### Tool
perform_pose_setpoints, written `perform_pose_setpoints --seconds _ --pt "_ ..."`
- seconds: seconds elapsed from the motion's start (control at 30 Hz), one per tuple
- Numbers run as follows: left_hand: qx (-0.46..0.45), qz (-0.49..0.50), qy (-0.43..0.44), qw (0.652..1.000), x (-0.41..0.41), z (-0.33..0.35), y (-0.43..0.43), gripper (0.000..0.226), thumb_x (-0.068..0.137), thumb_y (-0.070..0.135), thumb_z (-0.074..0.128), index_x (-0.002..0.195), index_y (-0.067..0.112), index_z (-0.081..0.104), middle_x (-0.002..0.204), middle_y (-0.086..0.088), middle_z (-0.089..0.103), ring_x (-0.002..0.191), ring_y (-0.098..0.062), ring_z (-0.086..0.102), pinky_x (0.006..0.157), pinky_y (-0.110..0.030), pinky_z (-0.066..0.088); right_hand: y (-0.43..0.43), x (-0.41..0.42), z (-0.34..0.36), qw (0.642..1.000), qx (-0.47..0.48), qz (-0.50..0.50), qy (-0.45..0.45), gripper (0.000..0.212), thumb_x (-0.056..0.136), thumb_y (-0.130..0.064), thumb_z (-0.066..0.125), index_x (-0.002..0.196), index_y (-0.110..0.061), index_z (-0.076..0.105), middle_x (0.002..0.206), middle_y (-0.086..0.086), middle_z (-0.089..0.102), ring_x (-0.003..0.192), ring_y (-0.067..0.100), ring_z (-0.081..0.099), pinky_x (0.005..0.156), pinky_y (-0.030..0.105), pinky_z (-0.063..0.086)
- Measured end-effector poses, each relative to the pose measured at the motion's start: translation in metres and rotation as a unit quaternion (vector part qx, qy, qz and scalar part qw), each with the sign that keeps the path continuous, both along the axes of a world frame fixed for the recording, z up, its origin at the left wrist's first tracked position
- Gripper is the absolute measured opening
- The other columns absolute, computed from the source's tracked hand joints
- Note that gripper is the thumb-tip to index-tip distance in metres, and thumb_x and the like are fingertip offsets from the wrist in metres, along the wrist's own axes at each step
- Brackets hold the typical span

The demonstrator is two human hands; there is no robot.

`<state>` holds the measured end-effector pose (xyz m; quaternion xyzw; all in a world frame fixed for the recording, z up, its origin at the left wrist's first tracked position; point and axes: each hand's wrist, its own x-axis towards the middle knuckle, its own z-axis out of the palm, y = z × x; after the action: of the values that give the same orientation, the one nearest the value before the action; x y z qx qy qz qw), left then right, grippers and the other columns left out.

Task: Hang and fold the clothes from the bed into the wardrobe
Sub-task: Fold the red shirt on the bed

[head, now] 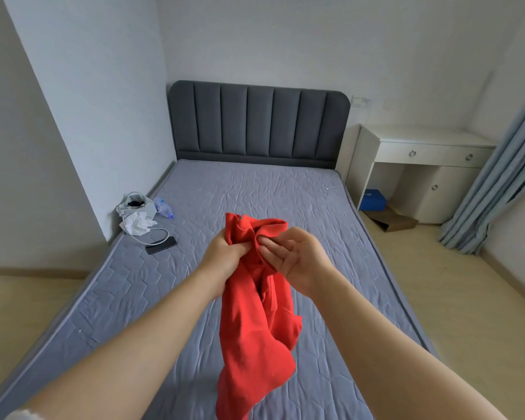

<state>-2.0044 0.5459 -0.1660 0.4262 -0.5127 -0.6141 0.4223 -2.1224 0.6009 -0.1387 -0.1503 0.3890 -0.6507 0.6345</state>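
1. Head view, looking down over a grey quilted bed (255, 192) toward a dark padded headboard (255, 122).
2. Held up over the middle of the bed: a red garment (255, 328), bunched at the top, hanging loose toward the near edge.
3. Gripped at its bunched top by the left hand (225, 256), fingers (240, 246) curled tight into the cloth.
4. Pinched just to the right by the right hand (300, 262), palm turned toward the camera, thumb and forefinger closed on a fold, the other fingers loosely bent against the fabric.
5. On the far left of the bed, by the wall: a pale bag (143, 209), mouth open, with something dark (135, 204) inside, too small to identify. Crumpled white material (137, 224) spilling out at its near side.
6. Just right of the bag, a clear plastic bottle (164, 209) lying on its side. Nearer, a black phone (161, 245) with a white cable (159, 233) looped beside it.
7. Far right, beside the headboard: a white desk, its surface (422, 136) above a drawer. In the open space beneath, a blue box (373, 199). A flat brown cardboard piece (391, 220) lying on the floor just near it.
8. At the right edge, a blue-grey curtain (497, 177).
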Motion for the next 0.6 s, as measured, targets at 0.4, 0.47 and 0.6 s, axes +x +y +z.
perform_pose_setpoints --seconds 0.4,0.47,0.6 --pt "-0.157 0.165 -0.232 0.946 0.016 0.001 -0.001 0.01 0.088 0.017 0.058 0.097 0.014 0.059 0.093 -0.009 0.066 0.091 -0.027 0.06 0.077 -0.031 0.042 0.005 -0.002 -0.007 0.959 0.07 -0.077 0.265 0.059 0.083 0.009 0.046 0.13 -0.024 0.035 0.058 0.006 0.046 0.03 0.006 0.043 0.034 0.014 0.036" --pt "-0.156 0.148 -0.223 0.951 0.012 0.001 0.003 0.013 0.089 0.018 0.057 0.102 0.013 0.058 0.098 -0.011 0.066 0.095 -0.03 0.061 0.081 -0.033 0.044 0.002 0.005 -0.002 0.97 0.058 -0.1 0.213 0.047 0.083 0.011 0.041 0.118 -0.021 0.042 0.06 0.008 0.049 0.032 0.009 0.049 0.037 0.017 0.042" --pt "-0.126 0.027 -0.14 0.982 0.005 -0.003 0.012 0.017 0.084 0.024 0.066 0.097 0.024 0.055 0.096 -0.004 0.065 0.094 -0.023 0.063 0.084 -0.032 0.048 -0.005 0.009 0.003 0.981 0.05 -0.128 0.137 0.037 0.086 0.013 0.039 0.109 -0.015 0.043 0.072 0.01 0.054 0.043 0.014 0.059 0.047 0.027 0.053"
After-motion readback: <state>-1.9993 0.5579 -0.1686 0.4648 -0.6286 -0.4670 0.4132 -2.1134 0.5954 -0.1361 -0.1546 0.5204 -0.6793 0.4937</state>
